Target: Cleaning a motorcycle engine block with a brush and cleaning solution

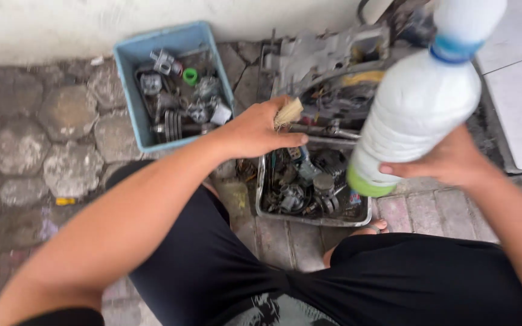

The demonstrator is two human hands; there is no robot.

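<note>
Soft, even daylight; bottle (418,102) blurred, w/o glare.

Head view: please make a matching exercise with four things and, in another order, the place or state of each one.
Things:
1. white plastic bottle
2. brush
3. blue plastic tray
4. metal tray

Places:
A. by the wall, full of small parts
B. in the right hand
C. in front of the knees, holding greasy parts
D. in the left hand

Pairs: 1-B, 2-D, 3-A, 4-C

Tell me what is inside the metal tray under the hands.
The metal tray holds dark, greasy engine parts, gears and small round pieces among them. The white plastic bottle and the left hand cover its far side, so what lies there is hidden.
</note>
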